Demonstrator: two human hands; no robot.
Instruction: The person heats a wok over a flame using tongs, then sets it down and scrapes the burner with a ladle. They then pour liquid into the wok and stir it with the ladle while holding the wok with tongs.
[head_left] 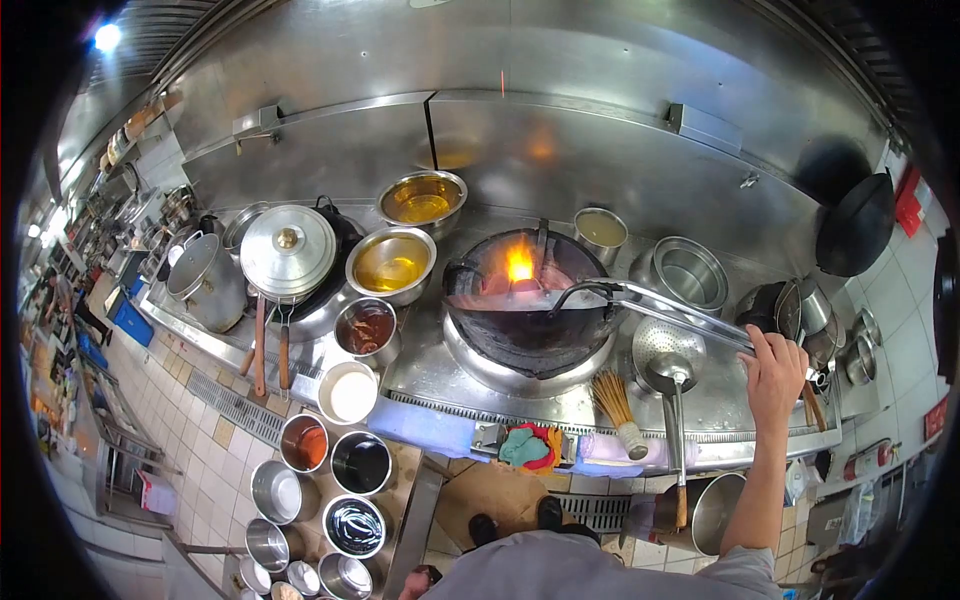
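Note:
My right hand (775, 365) is closed over the near end of a long silver metal pipe (690, 318), its fingers bent across it. From there the pipe reaches left to the edge of the black wok (535, 335) on the burner, near a dark curved handle. An orange flame (520, 260) burns within the wok's dark rim. My left hand (415, 584) is low at the bottom edge, partly cut off; its fingers are hard to make out beside something dark. A perforated skimmer (668, 340) with a ladle over it lies just left of my right forearm.
Two bowls of yellow oil (390, 268) and a lidded pot (288, 252) stand left of the wok. Several sauce containers (355, 526) sit lower left. A bamboo brush (618, 405) and folded cloths (530, 447) lie along the stove's front edge. A steel pot (690, 275) stands behind the pipe.

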